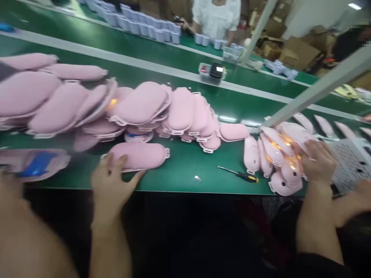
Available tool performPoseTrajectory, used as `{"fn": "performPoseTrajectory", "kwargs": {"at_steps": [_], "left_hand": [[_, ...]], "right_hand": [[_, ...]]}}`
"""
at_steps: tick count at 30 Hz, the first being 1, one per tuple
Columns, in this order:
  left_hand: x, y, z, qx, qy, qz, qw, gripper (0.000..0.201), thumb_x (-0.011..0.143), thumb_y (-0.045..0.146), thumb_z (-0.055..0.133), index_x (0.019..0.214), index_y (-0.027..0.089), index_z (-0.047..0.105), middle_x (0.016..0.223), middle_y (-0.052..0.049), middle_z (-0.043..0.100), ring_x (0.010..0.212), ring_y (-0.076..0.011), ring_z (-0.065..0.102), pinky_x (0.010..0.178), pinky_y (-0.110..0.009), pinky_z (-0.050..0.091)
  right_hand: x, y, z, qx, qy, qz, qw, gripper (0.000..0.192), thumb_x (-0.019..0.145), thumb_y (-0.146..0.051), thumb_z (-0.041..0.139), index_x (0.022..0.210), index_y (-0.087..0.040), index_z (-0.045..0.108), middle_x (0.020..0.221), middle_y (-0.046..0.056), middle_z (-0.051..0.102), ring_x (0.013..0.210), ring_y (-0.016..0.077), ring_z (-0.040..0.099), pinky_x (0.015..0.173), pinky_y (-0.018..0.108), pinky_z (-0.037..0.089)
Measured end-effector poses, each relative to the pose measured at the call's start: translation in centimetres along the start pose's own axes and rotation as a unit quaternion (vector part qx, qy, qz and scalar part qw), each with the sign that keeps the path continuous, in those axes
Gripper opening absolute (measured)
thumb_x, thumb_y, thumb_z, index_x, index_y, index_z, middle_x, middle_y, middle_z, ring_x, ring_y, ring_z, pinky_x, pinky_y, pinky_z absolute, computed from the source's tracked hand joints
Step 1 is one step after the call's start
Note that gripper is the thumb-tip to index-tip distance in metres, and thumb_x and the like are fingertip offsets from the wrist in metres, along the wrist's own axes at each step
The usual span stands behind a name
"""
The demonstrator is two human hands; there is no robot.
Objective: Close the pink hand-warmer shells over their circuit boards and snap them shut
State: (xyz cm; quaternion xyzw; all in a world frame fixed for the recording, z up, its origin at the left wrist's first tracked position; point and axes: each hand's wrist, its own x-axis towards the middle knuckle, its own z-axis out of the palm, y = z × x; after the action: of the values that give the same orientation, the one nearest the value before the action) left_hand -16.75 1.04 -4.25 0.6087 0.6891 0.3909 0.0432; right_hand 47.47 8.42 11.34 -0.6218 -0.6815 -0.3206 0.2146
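Note:
My left hand [113,181] is on the near end of an oval pink casing [142,155] with a slotted tab, lying near the table's front edge. Its fingers lie over the top and the thumb is along the near side. Far to the right, my right hand [319,160] reaches into a cluster of pink casings, several glowing orange. Its fingers are closed round the edge of a pale pink casing [295,133]; blur hides the fingertips. A screwdriver [246,177] with a yellow and black handle lies between my hands.
Stacked pink casings [145,102] line the green table [185,181]. A co-worker's hand [8,189] is by an opened casing with a blue part [37,163]; another's hand [353,199] is near a white perforated tray [350,162]. A slanted post [315,88] rises at right. White cups [142,27] stand behind.

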Motion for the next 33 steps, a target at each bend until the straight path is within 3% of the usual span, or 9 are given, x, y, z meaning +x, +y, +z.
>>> {"fn": "performPoseTrajectory", "kwargs": {"at_steps": [2, 4, 7, 9, 12, 16, 21, 26, 33], "left_hand": [[-0.3, -1.6, -1.0, 0.038, -0.006, -0.010, 0.999, 0.064, 0.094, 0.062, 0.086, 0.146, 0.027, 0.075, 0.177, -0.024, 0.052, 0.164, -0.0554, 0.053, 0.132, -0.079, 0.050], [-0.4, -2.5, -1.1, 0.048, -0.014, -0.009, 0.999, 0.065, 0.095, 0.063, 0.086, 0.148, 0.029, 0.074, 0.180, -0.023, 0.047, 0.164, -0.0525, 0.054, 0.129, -0.073, 0.055], [-0.2, -3.5, -0.5, 0.031, 0.022, 0.008, 0.999, 0.065, 0.093, 0.067, 0.089, 0.145, 0.029, 0.076, 0.172, -0.022, 0.054, 0.156, -0.0492, 0.062, 0.128, -0.070, 0.057], [0.0, -4.4, -0.2, 0.006, 0.047, 0.030, 0.998, 0.063, 0.092, 0.067, 0.091, 0.141, 0.029, 0.079, 0.165, -0.022, 0.061, 0.150, -0.0473, 0.067, 0.127, -0.068, 0.059], [-0.2, -4.9, 0.0, -0.033, 0.078, 0.035, 0.996, 0.062, 0.088, 0.060, 0.098, 0.139, 0.029, 0.082, 0.162, -0.022, 0.065, 0.153, -0.0471, 0.067, 0.128, -0.067, 0.060], [-2.7, -0.9, 1.0, -0.236, 0.180, -0.064, 0.953, 0.112, 0.081, 0.051, 0.107, 0.176, 0.040, 0.048, 0.188, -0.018, 0.042, 0.172, -0.0449, 0.051, 0.129, -0.063, 0.061], [-6.5, 6.9, 4.0, -0.461, 0.133, -0.120, 0.869, 0.083, 0.098, 0.075, 0.084, 0.167, 0.035, 0.061, 0.166, -0.017, 0.070, 0.150, -0.0410, 0.073, 0.120, -0.059, 0.068], [-6.8, 9.1, 5.9, -0.458, 0.158, -0.134, 0.865, 0.086, 0.097, 0.065, 0.087, 0.173, 0.042, 0.053, 0.173, -0.013, 0.064, 0.155, -0.0398, 0.069, 0.128, -0.063, 0.062], [-10.9, 10.8, 3.0, -0.367, 0.152, -0.188, 0.898, 0.082, 0.100, 0.058, 0.085, 0.173, 0.042, 0.053, 0.173, -0.012, 0.063, 0.163, -0.0390, 0.062, 0.129, -0.060, 0.061]], "right_hand": [[0.1, -2.9, 1.0, 0.065, 0.098, -0.023, 0.993, 0.025, 0.109, -0.055, 0.076, 0.101, -0.034, 0.087, 0.104, 0.018, 0.087, 0.116, 0.0391, 0.083, 0.109, 0.057, 0.067], [-0.1, -10.3, 1.0, 0.179, 0.117, -0.065, 0.975, 0.031, 0.108, -0.045, 0.081, 0.137, -0.036, 0.083, 0.135, 0.017, 0.086, 0.135, 0.0390, 0.080, 0.117, 0.057, 0.065], [0.6, -27.0, 1.4, 0.405, -0.119, -0.258, 0.869, 0.062, 0.107, -0.052, 0.083, 0.164, -0.035, 0.066, 0.158, 0.013, 0.078, 0.143, 0.0340, 0.077, 0.123, 0.052, 0.066], [2.1, -37.8, 2.8, 0.423, -0.221, -0.365, 0.800, 0.090, 0.093, -0.069, 0.094, 0.168, -0.030, 0.064, 0.180, 0.018, 0.061, 0.163, 0.0437, 0.062, 0.134, 0.059, 0.057], [4.3, -46.9, 4.7, 0.367, -0.329, -0.388, 0.779, 0.098, 0.087, -0.058, 0.103, 0.172, -0.032, 0.062, 0.184, 0.020, 0.054, 0.159, 0.0500, 0.064, 0.137, 0.071, 0.048], [3.9, -44.5, 4.0, 0.429, -0.380, -0.362, 0.735, 0.088, 0.098, -0.050, 0.093, 0.176, -0.028, 0.058, 0.177, 0.021, 0.062, 0.151, 0.0442, 0.073, 0.132, 0.063, 0.055], [-0.7, -37.3, 1.9, 0.597, -0.397, -0.279, 0.640, 0.087, 0.099, -0.062, 0.091, 0.175, -0.033, 0.059, 0.180, 0.010, 0.062, 0.164, 0.0304, 0.065, 0.134, 0.040, 0.055], [-1.7, -36.7, 3.3, 0.635, -0.431, -0.208, 0.607, 0.086, 0.096, -0.061, 0.094, 0.170, -0.027, 0.066, 0.177, 0.013, 0.065, 0.168, 0.0303, 0.061, 0.141, 0.042, 0.047], [-2.5, -34.2, 1.6, 0.710, -0.468, -0.171, 0.497, 0.079, 0.102, -0.069, 0.083, 0.168, -0.027, 0.069, 0.166, 0.011, 0.075, 0.152, 0.0301, 0.075, 0.129, 0.039, 0.057]]}}
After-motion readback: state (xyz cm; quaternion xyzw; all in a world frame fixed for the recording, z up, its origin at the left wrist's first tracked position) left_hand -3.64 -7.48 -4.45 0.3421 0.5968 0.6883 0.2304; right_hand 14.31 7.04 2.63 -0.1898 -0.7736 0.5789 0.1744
